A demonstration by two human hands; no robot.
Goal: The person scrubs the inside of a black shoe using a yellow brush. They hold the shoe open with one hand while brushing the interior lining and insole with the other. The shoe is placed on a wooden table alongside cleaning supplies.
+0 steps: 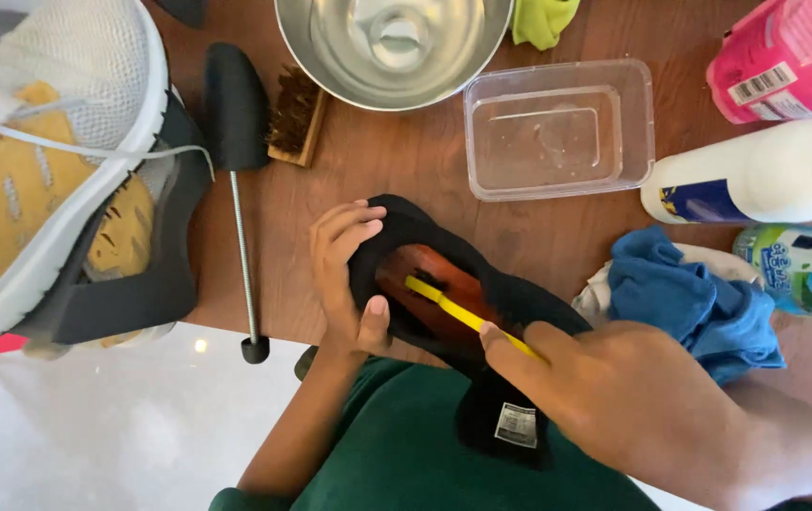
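Brush (463, 315) inside shoe (444, 284)

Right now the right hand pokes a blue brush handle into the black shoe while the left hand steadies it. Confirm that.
One detail is wrong: the brush handle is yellow, not blue, as the head view shows. The right hand does poke it into the black shoe while the left hand steadies it.

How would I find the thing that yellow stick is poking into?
Start at the brown wooden table and go to its near edge, below the clear plastic tub. There the left hand grips a black shoe while the right hand works a yellow stick inside. It alone shows an orange-brown lining.
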